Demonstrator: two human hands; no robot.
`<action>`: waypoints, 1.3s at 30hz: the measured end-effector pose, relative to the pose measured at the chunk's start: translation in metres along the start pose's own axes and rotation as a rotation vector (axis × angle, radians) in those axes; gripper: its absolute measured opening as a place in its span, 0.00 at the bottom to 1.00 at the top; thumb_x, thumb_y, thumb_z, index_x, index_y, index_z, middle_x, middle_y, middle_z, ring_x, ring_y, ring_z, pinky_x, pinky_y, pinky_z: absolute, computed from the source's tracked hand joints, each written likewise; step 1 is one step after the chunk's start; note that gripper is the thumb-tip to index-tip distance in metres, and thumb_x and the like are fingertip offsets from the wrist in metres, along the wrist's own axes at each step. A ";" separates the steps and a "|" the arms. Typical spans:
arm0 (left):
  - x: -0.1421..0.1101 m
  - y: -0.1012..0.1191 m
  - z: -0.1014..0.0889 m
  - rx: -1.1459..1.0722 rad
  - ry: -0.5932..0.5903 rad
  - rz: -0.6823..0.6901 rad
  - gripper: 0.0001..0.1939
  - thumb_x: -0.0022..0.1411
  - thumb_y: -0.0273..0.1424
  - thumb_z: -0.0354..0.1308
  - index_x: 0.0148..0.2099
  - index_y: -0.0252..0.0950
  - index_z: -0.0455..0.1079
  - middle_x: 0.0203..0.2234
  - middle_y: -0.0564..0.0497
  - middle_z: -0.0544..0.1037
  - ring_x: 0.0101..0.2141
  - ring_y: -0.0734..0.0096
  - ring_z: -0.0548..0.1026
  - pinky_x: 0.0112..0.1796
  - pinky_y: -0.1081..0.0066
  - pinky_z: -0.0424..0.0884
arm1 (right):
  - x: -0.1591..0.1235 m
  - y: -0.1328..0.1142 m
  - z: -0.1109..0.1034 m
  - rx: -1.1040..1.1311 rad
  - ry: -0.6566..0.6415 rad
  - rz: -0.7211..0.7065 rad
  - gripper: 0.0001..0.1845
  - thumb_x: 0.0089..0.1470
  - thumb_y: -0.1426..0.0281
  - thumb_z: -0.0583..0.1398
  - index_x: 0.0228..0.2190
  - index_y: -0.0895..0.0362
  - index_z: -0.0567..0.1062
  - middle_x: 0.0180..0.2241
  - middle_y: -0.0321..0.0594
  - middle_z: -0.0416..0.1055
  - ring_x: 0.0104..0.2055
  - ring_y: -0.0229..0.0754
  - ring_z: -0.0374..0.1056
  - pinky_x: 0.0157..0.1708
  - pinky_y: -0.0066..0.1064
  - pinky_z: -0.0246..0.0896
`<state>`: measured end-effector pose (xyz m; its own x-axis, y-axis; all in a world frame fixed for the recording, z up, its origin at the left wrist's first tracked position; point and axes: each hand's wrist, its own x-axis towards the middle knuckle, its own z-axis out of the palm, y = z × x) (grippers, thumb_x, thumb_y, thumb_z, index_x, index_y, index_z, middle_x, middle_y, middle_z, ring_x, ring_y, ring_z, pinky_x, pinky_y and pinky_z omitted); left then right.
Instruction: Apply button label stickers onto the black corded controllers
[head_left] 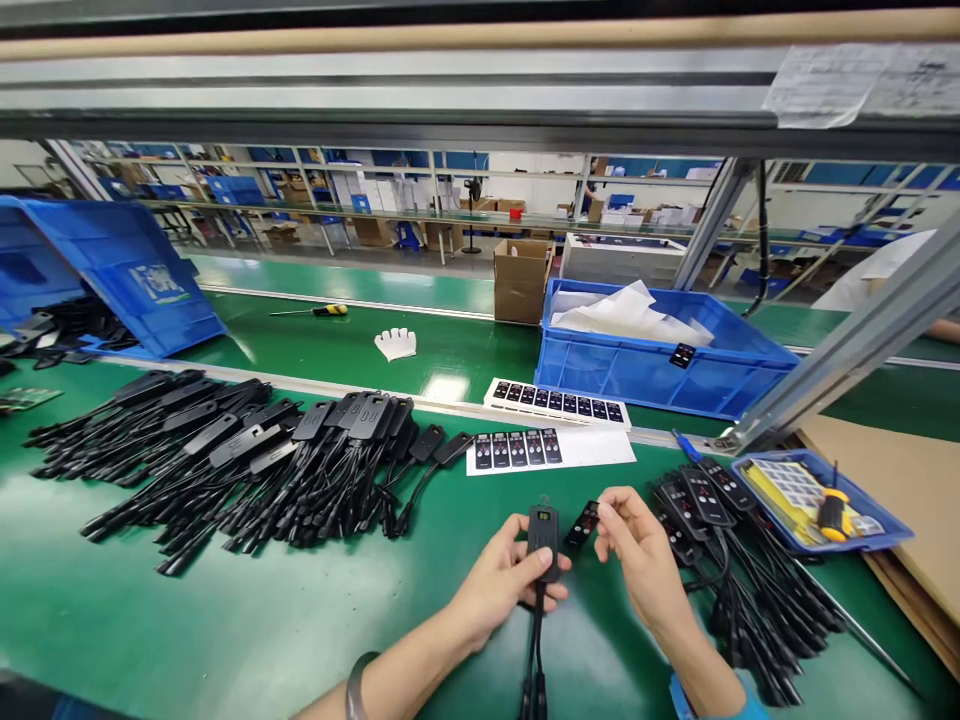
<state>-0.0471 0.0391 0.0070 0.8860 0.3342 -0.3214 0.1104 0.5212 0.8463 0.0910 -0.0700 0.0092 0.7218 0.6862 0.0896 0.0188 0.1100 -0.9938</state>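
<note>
My left hand (pixel 510 570) is wrapped round a black controller box (pixel 543 530) with a small display window near its top and cables hanging from its lower end. Just to the right, my right hand (pixel 634 545) pinches a black label sticker (pixel 582 524) by its upper edge, tilted and apart from the box. Behind both hands lies a white sticker sheet (pixel 592 446) with several black labels left on its left half. A fuller label sheet (pixel 556 401) rests farther back.
A large pile of unlabelled controllers (pixel 247 440) spreads at left; labelled controllers (pixel 705 495) heap at right beside a small blue tray (pixel 885 525). A blue crate (pixel 622 375) with white paper stands behind. A screwdriver (pixel 330 310) and white glove (pixel 395 344) lie farther off.
</note>
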 end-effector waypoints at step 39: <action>-0.006 0.001 0.009 0.025 -0.156 -0.043 0.32 0.52 0.34 0.66 0.57 0.33 0.60 0.34 0.43 0.78 0.37 0.58 0.79 0.39 0.65 0.73 | -0.012 -0.003 0.016 -0.233 0.027 0.036 0.14 0.47 0.58 0.64 0.27 0.57 0.73 0.22 0.36 0.65 0.23 0.37 0.62 0.20 0.25 0.60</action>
<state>-0.0483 0.0309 0.0139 0.9393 0.1852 -0.2890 0.1588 0.5119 0.8442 0.0712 -0.0670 0.0126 0.7432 0.6668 0.0553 0.1498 -0.0853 -0.9850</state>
